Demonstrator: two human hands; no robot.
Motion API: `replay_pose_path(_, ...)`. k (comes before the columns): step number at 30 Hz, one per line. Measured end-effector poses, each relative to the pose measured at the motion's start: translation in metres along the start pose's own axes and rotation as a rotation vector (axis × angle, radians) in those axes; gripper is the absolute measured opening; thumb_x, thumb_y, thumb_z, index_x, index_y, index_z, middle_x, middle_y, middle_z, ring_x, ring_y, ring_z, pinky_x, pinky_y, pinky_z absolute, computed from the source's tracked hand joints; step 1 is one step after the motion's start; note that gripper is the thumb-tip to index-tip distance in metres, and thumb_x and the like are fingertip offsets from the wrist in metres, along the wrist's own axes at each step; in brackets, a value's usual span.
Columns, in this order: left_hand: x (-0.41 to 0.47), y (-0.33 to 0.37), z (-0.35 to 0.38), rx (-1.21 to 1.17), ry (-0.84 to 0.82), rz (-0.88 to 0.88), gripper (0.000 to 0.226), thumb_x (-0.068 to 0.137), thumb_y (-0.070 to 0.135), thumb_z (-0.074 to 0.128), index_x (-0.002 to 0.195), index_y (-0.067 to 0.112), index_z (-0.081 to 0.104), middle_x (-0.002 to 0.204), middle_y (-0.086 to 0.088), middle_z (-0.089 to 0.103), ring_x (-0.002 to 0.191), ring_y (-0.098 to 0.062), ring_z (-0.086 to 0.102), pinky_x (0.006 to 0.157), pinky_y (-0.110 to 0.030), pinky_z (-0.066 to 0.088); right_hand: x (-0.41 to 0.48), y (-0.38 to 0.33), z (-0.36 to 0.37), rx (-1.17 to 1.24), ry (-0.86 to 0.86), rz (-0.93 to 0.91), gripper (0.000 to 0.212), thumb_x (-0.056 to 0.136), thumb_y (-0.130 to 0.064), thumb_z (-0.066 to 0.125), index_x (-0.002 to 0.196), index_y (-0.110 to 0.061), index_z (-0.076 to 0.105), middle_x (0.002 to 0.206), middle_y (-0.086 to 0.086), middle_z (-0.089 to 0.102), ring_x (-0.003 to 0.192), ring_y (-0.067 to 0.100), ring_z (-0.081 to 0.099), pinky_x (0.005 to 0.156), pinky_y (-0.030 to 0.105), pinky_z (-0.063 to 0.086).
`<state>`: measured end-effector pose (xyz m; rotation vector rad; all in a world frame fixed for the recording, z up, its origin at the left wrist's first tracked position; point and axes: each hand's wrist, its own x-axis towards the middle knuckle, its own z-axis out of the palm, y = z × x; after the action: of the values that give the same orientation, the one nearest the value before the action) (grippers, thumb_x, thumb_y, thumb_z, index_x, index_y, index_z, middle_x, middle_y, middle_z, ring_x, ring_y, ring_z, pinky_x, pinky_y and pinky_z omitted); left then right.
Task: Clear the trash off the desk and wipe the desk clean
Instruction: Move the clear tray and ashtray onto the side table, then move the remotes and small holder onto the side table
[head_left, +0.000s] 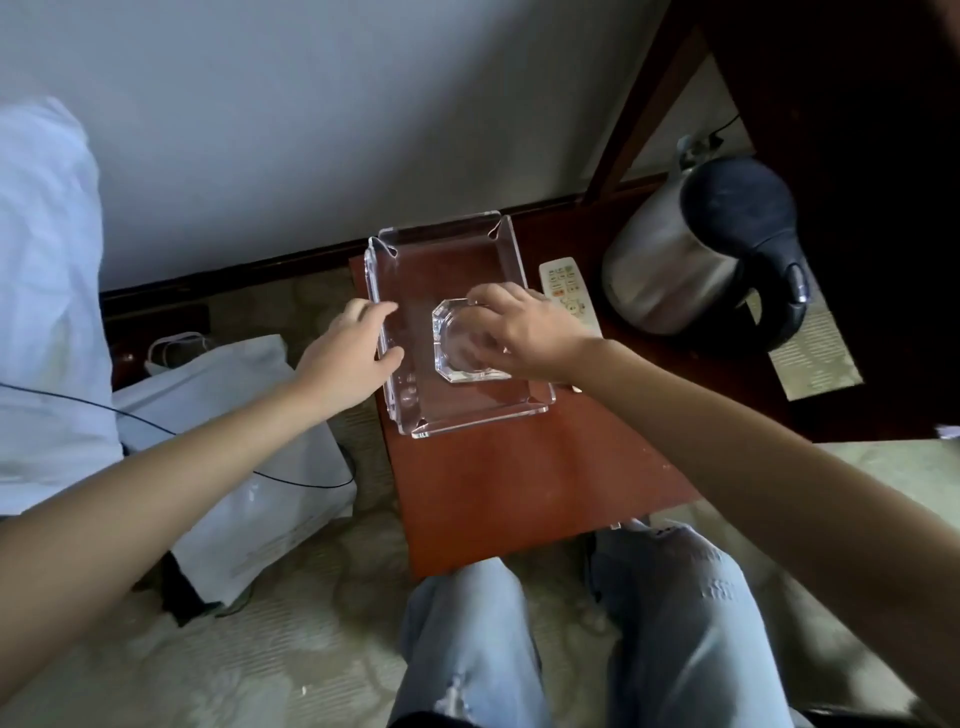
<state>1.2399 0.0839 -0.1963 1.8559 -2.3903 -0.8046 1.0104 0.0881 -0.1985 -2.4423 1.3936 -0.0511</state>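
A clear acrylic tray (447, 244) lies at the back of the reddish-brown desk (519, 478). Inside it, toward the right, sits a clear glass ashtray (457, 353). My right hand (524, 330) reaches over the tray's right wall, and its fingers close on the ashtray's far and right edges. My left hand (350, 353) grips the tray's left wall, thumb inside and fingers over the rim. No trash or cloth is visible on the desk.
A white remote (563, 288) lies just right of the tray. A steel kettle with a black handle (696, 260) stands further right. A white bag (239, 447) sits on the carpet left of the desk, and my knees (571, 623) are at its front edge.
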Motion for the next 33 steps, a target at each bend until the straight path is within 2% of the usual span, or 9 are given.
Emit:
replay_pose_path(2, -0.006, 0.015, -0.019, 0.077, -0.013, 0.089, 0.05, 0.092, 0.029, 0.05, 0.14, 0.017, 0.037, 0.139, -0.003, 0.039, 0.123, -0.021, 0.044, 0.083, -0.036, 0.046, -0.015, -0.006, -0.022, -0.02, 0.052, -0.003, 0.044, 0.086, -0.028, 0.055, 0.13, -0.02, 0.052, 0.125, 0.006, 0.053, 0.112, 0.026, 0.051, 0.078, 0.037, 0.046)
replay_pose_path(5, -0.016, 0.044, -0.049, 0.226, -0.037, 0.192, 0.05, 0.093, 0.031, 0.048, 0.14, 0.022, 0.036, 0.14, 0.002, 0.04, 0.123, -0.017, 0.042, 0.073, -0.032, 0.045, -0.044, -0.011, -0.052, -0.046, 0.192, -0.001, 0.038, 0.078, -0.028, 0.048, 0.11, -0.017, 0.065, 0.095, 0.005, 0.064, 0.083, 0.028, 0.063, 0.056, 0.032, 0.05)
replay_pose_path(7, -0.022, 0.065, -0.068, 0.296, -0.055, 0.251, 0.051, 0.093, 0.033, 0.046, 0.142, 0.024, 0.034, 0.141, 0.003, 0.039, 0.122, -0.016, 0.042, 0.075, -0.034, 0.047, -0.067, -0.013, -0.069, -0.073, 0.21, 0.05, 0.034, 0.077, -0.027, 0.05, 0.105, -0.017, 0.067, 0.089, 0.003, 0.065, 0.077, 0.028, 0.063, 0.055, 0.034, 0.052)
replay_pose_path(11, -0.032, 0.121, -0.102, 0.337, -0.112, 0.332, 0.052, 0.094, 0.033, 0.042, 0.144, 0.023, 0.029, 0.145, 0.003, 0.033, 0.129, -0.018, 0.036, 0.083, -0.036, 0.046, -0.116, -0.02, -0.11, -0.078, 0.184, 0.204, 0.042, 0.076, -0.031, 0.041, 0.107, -0.017, 0.066, 0.093, 0.003, 0.067, 0.077, 0.028, 0.063, 0.056, 0.034, 0.053)
replay_pose_path(15, -0.045, 0.186, -0.12, 0.379, -0.146, 0.419, 0.053, 0.095, 0.033, 0.04, 0.145, 0.024, 0.027, 0.148, 0.004, 0.03, 0.131, -0.018, 0.033, 0.092, -0.037, 0.041, -0.163, -0.02, -0.143, -0.126, 0.163, 0.303, 0.038, 0.077, -0.026, 0.065, 0.114, -0.019, 0.062, 0.098, 0.001, 0.065, 0.08, 0.024, 0.063, 0.058, 0.033, 0.05)
replay_pose_path(18, -0.053, 0.231, -0.122, 0.392, -0.176, 0.474, 0.053, 0.094, 0.035, 0.04, 0.145, 0.026, 0.026, 0.148, 0.005, 0.03, 0.132, -0.017, 0.031, 0.096, -0.037, 0.039, -0.199, -0.017, -0.163, -0.128, 0.188, 0.354, 0.039, 0.081, -0.03, 0.054, 0.118, -0.021, 0.06, 0.1, -0.002, 0.065, 0.081, 0.021, 0.062, 0.059, 0.031, 0.052)
replay_pose_path(21, -0.06, 0.275, -0.117, 0.37, -0.208, 0.525, 0.054, 0.095, 0.036, 0.04, 0.145, 0.027, 0.025, 0.149, 0.006, 0.028, 0.135, -0.016, 0.029, 0.097, -0.036, 0.037, -0.231, -0.008, -0.178, -0.127, 0.206, 0.405, 0.044, 0.076, -0.031, 0.063, 0.118, -0.021, 0.06, 0.101, -0.002, 0.065, 0.08, 0.02, 0.063, 0.057, 0.029, 0.051)
replay_pose_path(25, -0.062, 0.33, -0.108, 0.314, -0.236, 0.547, 0.053, 0.095, 0.038, 0.039, 0.145, 0.031, 0.024, 0.149, 0.01, 0.027, 0.133, -0.014, 0.031, 0.097, -0.036, 0.038, -0.275, 0.016, -0.192, -0.086, 0.242, 0.507, 0.048, 0.077, -0.035, 0.038, 0.118, -0.022, 0.058, 0.1, -0.003, 0.065, 0.08, 0.018, 0.063, 0.059, 0.028, 0.053)
replay_pose_path(33, -0.046, 0.435, -0.096, 0.177, -0.275, 0.587, 0.05, 0.096, 0.036, 0.04, 0.144, 0.033, 0.026, 0.147, 0.016, 0.028, 0.134, -0.006, 0.028, 0.1, -0.031, 0.038, -0.355, 0.092, -0.23, -0.054, 0.377, 0.587, 0.043, 0.08, -0.032, 0.041, 0.121, -0.023, 0.051, 0.1, -0.004, 0.064, 0.079, 0.018, 0.061, 0.06, 0.03, 0.055)
